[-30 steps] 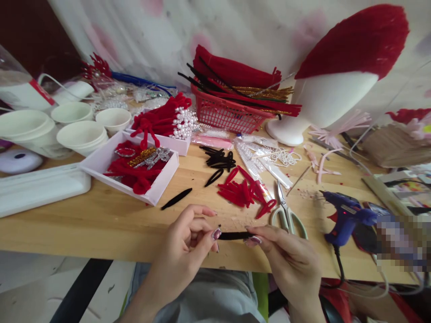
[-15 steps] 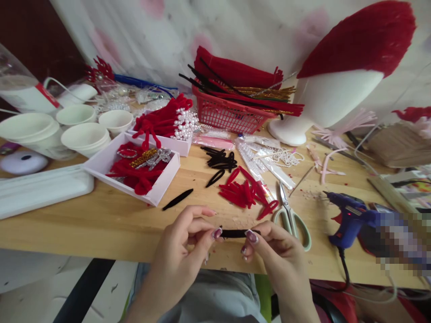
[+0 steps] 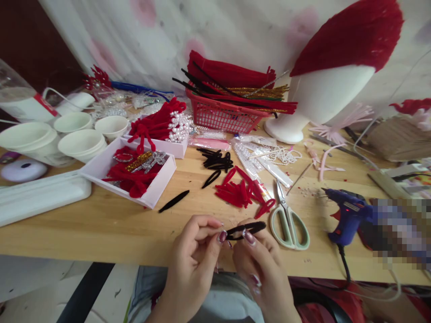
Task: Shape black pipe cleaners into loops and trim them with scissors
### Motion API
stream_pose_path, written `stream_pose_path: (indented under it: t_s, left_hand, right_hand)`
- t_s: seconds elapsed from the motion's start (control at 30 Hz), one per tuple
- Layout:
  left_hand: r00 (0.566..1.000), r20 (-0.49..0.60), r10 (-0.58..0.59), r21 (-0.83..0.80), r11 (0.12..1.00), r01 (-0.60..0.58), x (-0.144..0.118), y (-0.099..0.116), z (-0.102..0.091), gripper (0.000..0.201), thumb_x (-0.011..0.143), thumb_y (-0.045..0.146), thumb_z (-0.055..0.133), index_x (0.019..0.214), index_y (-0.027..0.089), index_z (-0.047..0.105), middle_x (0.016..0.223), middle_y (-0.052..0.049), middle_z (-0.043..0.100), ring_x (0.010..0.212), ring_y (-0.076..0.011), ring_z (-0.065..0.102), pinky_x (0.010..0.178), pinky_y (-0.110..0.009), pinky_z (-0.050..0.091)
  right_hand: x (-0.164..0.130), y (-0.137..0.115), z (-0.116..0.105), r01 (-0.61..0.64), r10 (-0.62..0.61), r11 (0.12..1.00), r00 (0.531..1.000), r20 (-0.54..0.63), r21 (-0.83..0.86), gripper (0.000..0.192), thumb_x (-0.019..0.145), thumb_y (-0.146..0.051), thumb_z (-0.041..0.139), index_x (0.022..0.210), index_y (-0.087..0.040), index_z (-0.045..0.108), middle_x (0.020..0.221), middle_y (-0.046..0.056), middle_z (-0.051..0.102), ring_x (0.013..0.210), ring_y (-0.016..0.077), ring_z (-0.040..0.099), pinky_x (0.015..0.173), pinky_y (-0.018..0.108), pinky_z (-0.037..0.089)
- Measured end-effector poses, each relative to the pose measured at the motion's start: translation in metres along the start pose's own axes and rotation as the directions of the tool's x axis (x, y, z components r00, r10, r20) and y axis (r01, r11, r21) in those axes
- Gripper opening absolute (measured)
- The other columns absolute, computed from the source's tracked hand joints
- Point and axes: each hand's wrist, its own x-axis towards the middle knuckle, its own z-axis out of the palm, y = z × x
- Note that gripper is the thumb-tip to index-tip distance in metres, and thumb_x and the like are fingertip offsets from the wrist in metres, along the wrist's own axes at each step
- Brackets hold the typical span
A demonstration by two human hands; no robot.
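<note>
A black fuzzy pipe cleaner (image 3: pixel 245 229), bent into a narrow flattened loop, is pinched at its left end by the fingers of the left hand (image 3: pixel 197 251) and right hand (image 3: pixel 259 260), just above the counter (image 3: pixel 101 224) edge. Its long axis runs left to right, its free end tilting up toward the scissors (image 3: pixel 288 220) just right. No readable writing shows.

No legible text, label, brand or number anywhere.
</note>
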Motion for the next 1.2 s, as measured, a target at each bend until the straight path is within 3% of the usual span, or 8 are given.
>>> stream_pose_path:
  t_s: [0.1, 0.23, 0.33, 0.43, 0.67, 1.0, 1.1, 1.2]
  left_hand:
    - [1.000, -0.009, -0.015, -0.015, 1.000, 0.015, -0.001, -0.001, -0.002, 0.023, 0.081, 0.040, 0.074, 0.088, 0.022, 0.061, 0.066, 0.002, 0.068, 0.048, -0.0088, 0.051, 0.045, -0.018, 0.042]
    - [0.999, -0.033, 0.043, -0.031, 0.999, -0.044, -0.001, 0.000, -0.005, 0.025, 0.081, 0.037, 0.075, 0.091, 0.024, 0.056, 0.065, 0.004, 0.067, 0.055, -0.0112, 0.058, 0.047, -0.018, 0.042]
    - [0.995, 0.006, 0.103, 0.015, 0.995, -0.103, 0.000, 0.001, -0.010, 0.023, 0.083, 0.037, 0.073, 0.094, 0.023, 0.058, 0.067, 0.003, 0.067, 0.058, -0.0111, 0.059, 0.051, -0.019, 0.044]
    - [0.995, 0.058, 0.076, 0.007, 0.997, -0.076, 0.004, 0.003, -0.015, 0.022, 0.087, 0.039, 0.069, 0.097, 0.023, 0.058, 0.064, 0.005, 0.062, 0.053, -0.0083, 0.053, 0.051, -0.018, 0.043]
    - [0.996, 0.045, 0.074, -0.008, 0.997, -0.074, 0.010, 0.009, -0.018, 0.018, 0.087, 0.036, 0.069, 0.097, 0.023, 0.060, 0.065, 0.006, 0.058, 0.054, -0.0067, 0.050, 0.051, -0.017, 0.039]
    - [0.998, 0.054, 0.038, -0.043, 0.998, -0.036, 0.011, 0.008, -0.016, 0.023, 0.085, 0.039, 0.071, 0.096, 0.022, 0.060, 0.064, 0.004, 0.060, 0.053, -0.0085, 0.051, 0.050, -0.018, 0.040]
    - [0.998, 0.057, -0.003, -0.140, 0.990, 0.011, 0.013, 0.008, -0.015, 0.027, 0.082, 0.039, 0.076, 0.095, 0.021, 0.060, 0.061, 0.005, 0.061, 0.050, -0.0072, 0.051, 0.047, -0.017, 0.041]
    - [0.981, 0.147, -0.125, -0.354, 0.920, 0.170, 0.016, 0.004, -0.008, 0.041, 0.072, 0.040, 0.085, 0.099, 0.020, 0.062, 0.063, 0.005, 0.064, 0.044, -0.0061, 0.049, 0.040, -0.016, 0.042]
  right_hand:
    - [-0.003, -0.009, 0.001, 0.025, -0.024, 0.997, 1.000, -0.018, 0.076, 0.022, 0.092, -0.041, 0.065, 0.081, -0.021, 0.065, 0.035, -0.016, 0.020, 0.029, 0.0033, 0.007, 0.034, 0.016, 0.016]
    - [-0.002, -0.016, -0.004, 0.091, -0.095, 0.995, 0.990, -0.102, -0.045, 0.028, 0.091, -0.045, 0.065, 0.079, -0.020, 0.066, 0.036, -0.015, 0.023, 0.031, 0.0043, 0.010, 0.035, 0.017, 0.018]
    - [0.004, -0.017, -0.010, 0.243, -0.290, 0.932, 0.945, -0.153, -0.267, 0.025, 0.093, -0.042, 0.067, 0.079, -0.021, 0.066, 0.039, -0.010, 0.038, 0.031, 0.0052, 0.028, 0.034, 0.015, 0.027]
    - [0.005, -0.018, -0.014, 0.336, -0.438, 0.813, 0.891, -0.120, -0.475, 0.017, 0.095, -0.039, 0.066, 0.092, -0.023, 0.070, 0.052, -0.006, 0.055, 0.041, 0.0082, 0.050, 0.040, 0.016, 0.041]
    - [-0.001, -0.020, -0.018, 0.358, -0.453, 0.747, 0.891, -0.036, -0.560, 0.021, 0.092, -0.040, 0.068, 0.086, -0.022, 0.078, 0.069, 0.002, 0.072, 0.047, 0.0139, 0.064, 0.044, 0.024, 0.053]
    - [0.002, -0.018, -0.019, 0.422, -0.578, 0.632, 0.815, -0.032, -0.650, 0.013, 0.083, -0.041, 0.079, 0.082, -0.029, 0.083, 0.067, 0.002, 0.079, 0.053, 0.0191, 0.070, 0.055, 0.030, 0.058]
    - [0.002, -0.015, -0.021, 0.411, -0.596, 0.629, 0.800, -0.070, -0.659, 0.013, 0.083, -0.040, 0.079, 0.082, -0.028, 0.083, 0.061, 0.001, 0.076, 0.052, 0.0200, 0.071, 0.053, 0.029, 0.057]
    - [0.002, -0.009, -0.019, 0.428, -0.617, 0.630, 0.783, -0.083, -0.648, 0.007, 0.085, -0.033, 0.079, 0.088, -0.028, 0.083, 0.063, 0.000, 0.077, 0.053, 0.0191, 0.072, 0.053, 0.028, 0.057]
